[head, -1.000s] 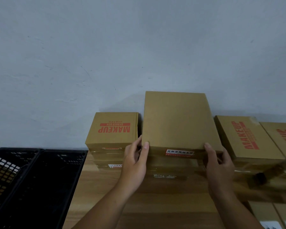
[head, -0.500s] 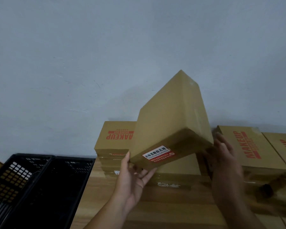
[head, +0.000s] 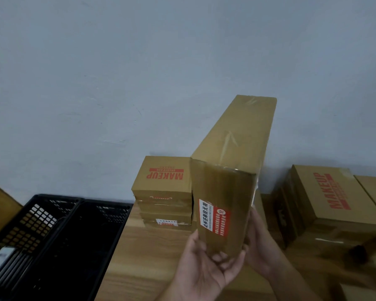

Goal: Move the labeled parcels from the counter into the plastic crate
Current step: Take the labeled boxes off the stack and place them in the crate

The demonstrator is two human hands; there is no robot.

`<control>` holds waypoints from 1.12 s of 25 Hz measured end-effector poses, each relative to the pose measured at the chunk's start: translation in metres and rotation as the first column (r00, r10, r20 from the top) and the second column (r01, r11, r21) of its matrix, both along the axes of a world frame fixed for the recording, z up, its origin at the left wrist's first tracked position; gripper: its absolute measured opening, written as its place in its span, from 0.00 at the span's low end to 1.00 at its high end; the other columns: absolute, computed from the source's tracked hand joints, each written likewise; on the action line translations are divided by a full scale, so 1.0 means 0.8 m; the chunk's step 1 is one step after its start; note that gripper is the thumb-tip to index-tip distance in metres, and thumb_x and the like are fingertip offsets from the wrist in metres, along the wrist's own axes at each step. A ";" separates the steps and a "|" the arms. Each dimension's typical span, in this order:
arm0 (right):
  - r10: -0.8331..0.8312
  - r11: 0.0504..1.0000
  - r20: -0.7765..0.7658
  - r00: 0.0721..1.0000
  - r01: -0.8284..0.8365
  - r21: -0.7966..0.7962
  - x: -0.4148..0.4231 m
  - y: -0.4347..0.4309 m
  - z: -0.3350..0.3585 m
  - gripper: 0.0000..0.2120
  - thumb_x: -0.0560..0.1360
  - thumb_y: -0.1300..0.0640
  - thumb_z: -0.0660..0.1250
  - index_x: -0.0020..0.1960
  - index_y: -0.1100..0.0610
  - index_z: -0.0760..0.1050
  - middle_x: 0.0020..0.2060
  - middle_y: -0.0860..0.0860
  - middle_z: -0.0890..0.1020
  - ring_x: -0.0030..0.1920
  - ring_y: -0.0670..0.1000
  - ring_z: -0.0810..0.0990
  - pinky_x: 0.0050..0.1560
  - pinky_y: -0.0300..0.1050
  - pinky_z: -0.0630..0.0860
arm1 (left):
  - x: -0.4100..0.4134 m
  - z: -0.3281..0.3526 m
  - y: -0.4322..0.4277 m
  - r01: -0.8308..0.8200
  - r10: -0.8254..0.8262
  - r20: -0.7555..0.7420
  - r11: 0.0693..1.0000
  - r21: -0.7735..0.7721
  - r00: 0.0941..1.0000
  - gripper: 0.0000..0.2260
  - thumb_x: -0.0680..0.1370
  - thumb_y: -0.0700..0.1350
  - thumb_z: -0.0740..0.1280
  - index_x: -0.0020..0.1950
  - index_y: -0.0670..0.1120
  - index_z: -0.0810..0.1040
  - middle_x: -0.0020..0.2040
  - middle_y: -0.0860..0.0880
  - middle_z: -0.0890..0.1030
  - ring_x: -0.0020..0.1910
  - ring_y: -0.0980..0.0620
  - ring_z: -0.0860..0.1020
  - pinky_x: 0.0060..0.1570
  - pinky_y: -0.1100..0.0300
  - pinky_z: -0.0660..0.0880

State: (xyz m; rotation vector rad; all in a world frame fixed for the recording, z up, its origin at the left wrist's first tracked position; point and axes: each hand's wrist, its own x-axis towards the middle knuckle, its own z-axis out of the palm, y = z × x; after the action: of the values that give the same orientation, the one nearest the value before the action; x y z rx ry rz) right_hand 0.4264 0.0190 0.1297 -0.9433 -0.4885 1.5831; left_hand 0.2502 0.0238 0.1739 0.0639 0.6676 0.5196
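I hold a flat brown cardboard parcel [head: 230, 174] on edge above the wooden counter [head: 154, 253], its white and red label facing me. My left hand [head: 204, 263] cups its lower corner from beneath, fingers curled round the edge. My right hand [head: 259, 242] grips its right side from behind. The black plastic crate [head: 74, 240] stands at the lower left, beside the counter's left end. A stack of labeled MAKEUP parcels [head: 164, 192] sits against the wall just left of the held one.
More MAKEUP boxes [head: 326, 198] are stacked on the counter at the right, with further boxes at the bottom right corner. A second black crate [head: 20, 231] with a perforated wall adjoins the first on the left. A bare grey wall runs behind.
The parcel has been lifted off its stack and turned from lying flat to standing on edge, closer to me. My left hand has shifted beneath it, and the right now holds its side.
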 end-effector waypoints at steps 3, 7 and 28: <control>-0.005 1.000 -0.073 0.997 0.005 0.008 -0.003 -0.002 0.001 0.35 0.73 0.33 0.70 0.72 0.52 0.73 0.68 0.65 0.77 0.62 0.67 0.81 0.59 0.65 0.79 | 0.001 -0.013 -0.009 0.017 -0.017 0.007 0.999 -0.032 1.000 0.28 0.75 0.56 0.66 0.62 0.33 0.80 0.58 0.29 0.80 0.60 0.28 0.78 0.49 0.41 0.82; -0.037 0.998 -0.112 0.993 0.042 0.044 -0.005 0.002 0.014 0.29 0.80 0.37 0.59 0.75 0.54 0.70 0.69 0.65 0.75 0.63 0.67 0.79 0.60 0.68 0.77 | -0.010 -0.021 -0.001 0.010 0.053 -0.215 0.960 0.280 0.975 0.21 0.77 0.56 0.65 0.58 0.41 0.84 0.58 0.36 0.83 0.57 0.33 0.82 0.53 0.37 0.80; -0.032 0.996 0.474 0.880 0.070 -0.062 -0.102 0.001 0.012 0.26 0.60 0.41 0.79 0.57 0.44 0.83 0.53 0.47 0.87 0.54 0.54 0.86 0.43 0.51 0.83 | -0.267 0.012 0.041 0.259 0.777 -0.385 0.291 0.921 0.497 0.14 0.82 0.48 0.67 0.68 0.54 0.79 0.66 0.56 0.79 0.68 0.55 0.76 0.66 0.52 0.73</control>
State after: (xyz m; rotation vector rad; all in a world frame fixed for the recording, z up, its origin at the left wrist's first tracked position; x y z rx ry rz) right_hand 0.3449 0.0201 0.1393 -1.4034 -0.7375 1.3242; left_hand 0.0370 0.0569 0.1834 1.4920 1.2690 1.3079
